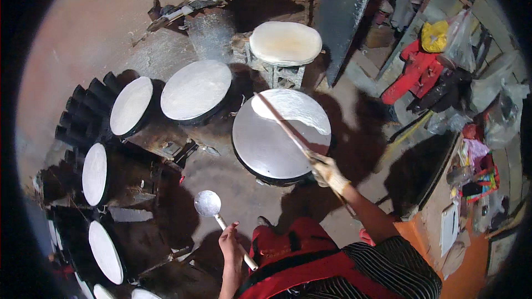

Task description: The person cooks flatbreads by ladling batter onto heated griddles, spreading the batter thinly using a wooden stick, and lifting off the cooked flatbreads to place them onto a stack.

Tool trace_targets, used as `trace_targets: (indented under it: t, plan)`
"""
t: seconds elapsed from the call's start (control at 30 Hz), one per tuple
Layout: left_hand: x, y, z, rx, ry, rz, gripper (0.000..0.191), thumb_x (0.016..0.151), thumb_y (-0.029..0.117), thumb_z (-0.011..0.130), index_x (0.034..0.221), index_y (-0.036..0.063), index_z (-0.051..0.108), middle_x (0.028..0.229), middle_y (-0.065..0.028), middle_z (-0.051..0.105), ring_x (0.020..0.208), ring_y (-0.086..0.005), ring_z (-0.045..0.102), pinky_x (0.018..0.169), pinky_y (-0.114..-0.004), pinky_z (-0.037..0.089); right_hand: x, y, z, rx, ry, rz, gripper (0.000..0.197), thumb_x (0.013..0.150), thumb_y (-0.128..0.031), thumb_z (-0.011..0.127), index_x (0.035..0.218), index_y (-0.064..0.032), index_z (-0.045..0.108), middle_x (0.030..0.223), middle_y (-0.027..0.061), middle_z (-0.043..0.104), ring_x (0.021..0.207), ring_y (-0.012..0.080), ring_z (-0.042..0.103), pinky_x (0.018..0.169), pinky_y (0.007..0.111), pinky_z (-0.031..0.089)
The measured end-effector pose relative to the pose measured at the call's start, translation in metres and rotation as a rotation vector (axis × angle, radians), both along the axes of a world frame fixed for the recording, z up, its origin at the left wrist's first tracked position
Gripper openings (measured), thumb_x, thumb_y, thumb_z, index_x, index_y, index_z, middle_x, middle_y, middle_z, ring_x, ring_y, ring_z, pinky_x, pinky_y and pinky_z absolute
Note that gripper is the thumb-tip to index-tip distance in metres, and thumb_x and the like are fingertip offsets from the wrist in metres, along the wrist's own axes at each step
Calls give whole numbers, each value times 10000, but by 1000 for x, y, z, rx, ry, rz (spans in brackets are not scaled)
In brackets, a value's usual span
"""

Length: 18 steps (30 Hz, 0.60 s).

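Observation:
My left hand holds a ladle by its pale handle, its round metal bowl over the floor. My right hand, in a light knit glove, grips a long wooden spreader stick that reaches across a round flat griddle. White batter covers the griddle's far part in a curved patch; the near part is bare grey metal. Behind the griddle, a stack of thin round flatbreads rests on a block support.
More griddles with pale round sheets, such as one at upper left, curve down the left side. Dark stacked cylinders stand by the wall. Red clothing and plastic bags lie at right, near a table with a white tray.

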<state>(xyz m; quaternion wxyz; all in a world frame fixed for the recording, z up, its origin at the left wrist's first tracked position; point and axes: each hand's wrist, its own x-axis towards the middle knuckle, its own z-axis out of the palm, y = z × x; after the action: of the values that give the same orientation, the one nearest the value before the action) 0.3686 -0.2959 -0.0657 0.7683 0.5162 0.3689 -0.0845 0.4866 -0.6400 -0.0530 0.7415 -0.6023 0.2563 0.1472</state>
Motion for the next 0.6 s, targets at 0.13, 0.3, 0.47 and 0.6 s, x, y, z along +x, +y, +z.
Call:
trace_targets:
  t: [0.13, 0.3, 0.47, 0.6]
  plan:
    - [-6, -21, -4, -38, -92, -17, 215, 911, 200, 554, 976, 11, 632, 629, 67, 413, 515, -27, 356, 443, -180, 285, 21, -41, -52, -130, -162, -299, 326, 889, -144, 553, 1208, -205, 574, 464, -71, 372, 314, 54, 290, 295, 228, 221]
    - [-3, -69, 21, -71, -32, 78, 336, 945, 325, 477, 945, 24, 625, 661, 40, 421, 507, -37, 341, 449, -177, 293, 65, -32, -80, -233, -364, 170, 462, 823, 43, 477, 1244, -131, 552, 864, -77, 571, 547, 11, 401, 472, 157, 324]
    - [-16, -93, 4, -35, 79, 198, 241, 925, 208, 453, 967, 21, 601, 685, 34, 432, 518, -53, 378, 441, -188, 317, 29, -56, -26, -102, -131, 481, 341, 901, -135, 560, 1241, -160, 561, 727, -75, 568, 468, 22, 343, 423, 201, 316]
    - [-23, -114, 19, 137, 41, 227, 198, 903, 171, 481, 947, 24, 607, 679, 31, 441, 541, -58, 415, 453, -191, 338, 49, -121, -27, -72, -175, 444, 487, 787, 68, 418, 1215, -104, 576, 688, -67, 555, 427, 21, 318, 389, 207, 274]
